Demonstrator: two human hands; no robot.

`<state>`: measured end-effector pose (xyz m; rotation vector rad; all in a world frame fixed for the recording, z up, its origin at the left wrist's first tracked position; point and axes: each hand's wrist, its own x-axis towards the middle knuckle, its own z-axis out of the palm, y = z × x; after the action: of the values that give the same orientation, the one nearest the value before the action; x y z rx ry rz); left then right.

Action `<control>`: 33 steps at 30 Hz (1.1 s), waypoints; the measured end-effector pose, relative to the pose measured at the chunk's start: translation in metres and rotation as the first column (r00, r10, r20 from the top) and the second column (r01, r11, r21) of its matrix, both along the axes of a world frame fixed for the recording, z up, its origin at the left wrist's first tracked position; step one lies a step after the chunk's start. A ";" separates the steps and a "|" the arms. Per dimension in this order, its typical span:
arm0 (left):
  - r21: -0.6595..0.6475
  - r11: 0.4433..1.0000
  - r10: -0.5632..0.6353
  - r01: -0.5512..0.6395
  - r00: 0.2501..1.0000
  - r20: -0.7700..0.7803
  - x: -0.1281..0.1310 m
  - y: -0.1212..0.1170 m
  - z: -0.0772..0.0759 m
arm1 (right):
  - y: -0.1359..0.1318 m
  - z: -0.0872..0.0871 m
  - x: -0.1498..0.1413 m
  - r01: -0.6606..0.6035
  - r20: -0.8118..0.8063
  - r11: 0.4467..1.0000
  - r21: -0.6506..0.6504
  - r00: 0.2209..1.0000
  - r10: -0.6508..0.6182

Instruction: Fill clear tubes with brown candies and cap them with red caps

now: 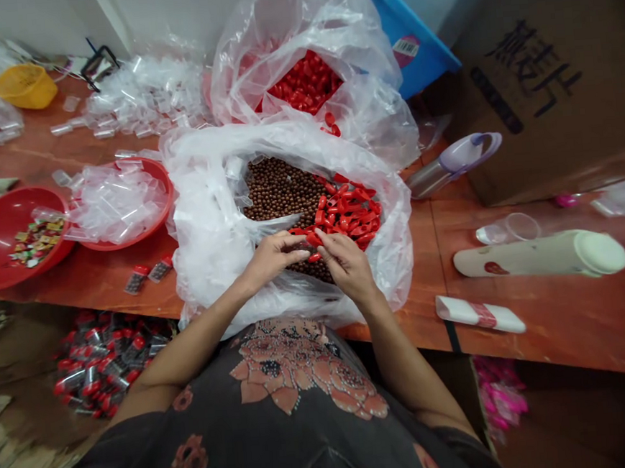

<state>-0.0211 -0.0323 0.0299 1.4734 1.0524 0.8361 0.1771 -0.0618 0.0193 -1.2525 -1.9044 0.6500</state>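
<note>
Nearest is a dark flowered shirt (306, 422). To the left, below the worktop (427, 311), lies a pile of filled jars (106, 358) with red lids.

Further on, both hands meet above an open white plastic bag (203, 221). The fingers of the left hand (269, 262) are clamped on a small clear jar (300, 247), whose content looks brown. This jar lies between the two hands, at their fingertips. The fingers of the right hand (346, 264) are pinched together on a red cap (314, 239), at the jar's right end; whether it is fully seated, I cannot tell. Under and beyond the fingers, inside the bag, are brown balls (281, 186) and, right of them, loose red caps (351, 213).

Left of the bag, a red bowl (166, 188) holds clear jars; right of it stands a steel bottle (427, 178) with a lilac lid. Farther away are a second bag (252, 22) with red caps and a blue bin (422, 45).
</note>
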 end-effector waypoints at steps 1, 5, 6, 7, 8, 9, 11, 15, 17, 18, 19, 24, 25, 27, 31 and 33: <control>0.002 1.000 0.006 -0.006 1.000 -0.002 0.000 -0.002 0.000 | -0.001 -0.001 0.000 0.001 0.019 1.000 0.011 1.000 -0.002; 0.008 1.000 0.026 -0.026 1.000 -0.005 0.001 -0.010 0.000 | -0.004 -0.005 0.002 0.000 0.060 0.997 0.082 0.998 -0.005; 0.009 1.000 0.030 -0.030 1.000 -0.003 0.002 -0.011 0.000 | -0.005 -0.005 0.002 -0.003 0.062 0.994 0.108 0.998 -0.003; 0.012 0.999 0.034 -0.034 0.999 -0.001 0.002 -0.013 0.000 | -0.007 -0.005 0.003 -0.010 0.063 0.991 0.133 0.998 0.001; 0.016 0.999 0.039 -0.039 0.999 -0.003 0.002 -0.014 0.001 | -0.009 -0.005 0.003 -0.016 0.063 0.988 0.152 0.998 0.007; 0.022 0.999 0.042 -0.042 0.999 -0.008 0.002 -0.015 0.001 | -0.010 -0.005 0.004 -0.023 0.065 0.986 0.165 0.998 0.012; 0.046 0.998 0.049 -0.048 0.998 -0.026 0.001 -0.018 0.000 | -0.013 -0.006 0.005 -0.027 0.077 0.986 0.167 0.997 0.014; 0.093 0.995 0.033 -0.028 0.998 -0.057 0.001 -0.021 -0.002 | -0.018 -0.009 0.005 -0.014 0.116 0.990 0.142 0.993 -0.002; 0.095 0.995 0.016 -0.011 0.998 -0.054 0.001 -0.022 -0.001 | -0.020 -0.010 0.004 -0.013 0.115 0.991 0.133 0.993 -0.003; 0.090 0.996 0.012 -0.008 0.999 -0.047 0.001 -0.022 -0.001 | -0.020 -0.011 0.002 -0.017 0.114 0.991 0.131 0.993 0.002; 0.079 0.997 0.013 -0.010 0.999 -0.037 0.001 -0.023 0.000 | -0.021 -0.012 0.001 -0.022 0.113 0.990 0.136 0.994 0.007; -0.118 0.991 0.074 -0.059 0.988 0.134 0.010 -0.026 0.003 | -0.022 -0.017 -0.007 0.006 0.108 0.992 0.126 0.994 -0.019; -0.218 0.975 0.089 -0.044 0.976 0.198 0.014 -0.027 0.002 | -0.023 -0.018 -0.009 0.015 0.116 0.994 0.111 0.993 -0.028; -0.420 0.907 0.115 0.026 0.944 0.308 0.020 -0.030 -0.004 | -0.025 -0.020 -0.014 0.007 0.145 0.996 0.091 0.989 -0.021; -0.546 0.835 0.185 0.062 0.904 0.386 0.030 -0.037 -0.017 | -0.029 -0.019 -0.021 -0.025 0.210 0.996 0.089 0.978 0.006; -0.544 0.839 0.226 0.025 0.892 0.391 0.032 -0.039 -0.020 | -0.030 -0.018 -0.019 -0.037 0.213 0.998 0.060 0.977 0.024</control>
<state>0.0107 -0.0709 0.0098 0.7045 0.9188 0.8147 0.1582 -0.0917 0.0011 -1.2978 -2.1055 0.4826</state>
